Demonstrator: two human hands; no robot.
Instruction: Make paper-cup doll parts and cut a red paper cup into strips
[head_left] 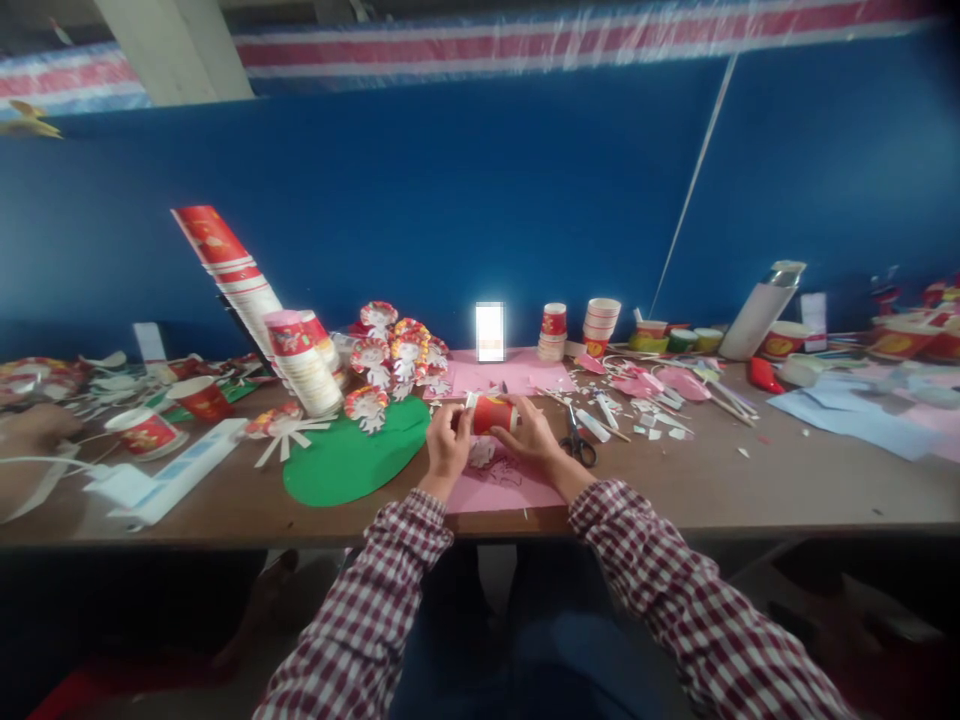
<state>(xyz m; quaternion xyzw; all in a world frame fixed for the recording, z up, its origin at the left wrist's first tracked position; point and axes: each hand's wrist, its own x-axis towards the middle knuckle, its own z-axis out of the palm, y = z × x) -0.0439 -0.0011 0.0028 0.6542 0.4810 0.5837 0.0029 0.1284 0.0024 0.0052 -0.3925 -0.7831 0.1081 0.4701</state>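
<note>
Cradling the red paper cup (493,413) sideways over the pink sheet (499,492), I pinch one end with my left hand (448,442) and curl my right hand (537,440) round the other; light, thin-walled, easily dented, it wants loose fingers near the stiffer rim.

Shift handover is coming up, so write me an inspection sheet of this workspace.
Surface: brown table, with a pink sheet and a green sheet on it.
Things: red paper cup, on its side between the hands.
Clutter: paper scraps and scissors near the right hand.
Hands: left hand and right hand both hold the cup.
Cables: white cable, from the left edge to the power strip.
Surroundings: blue partition behind; another person's blurred hand far left.
</note>
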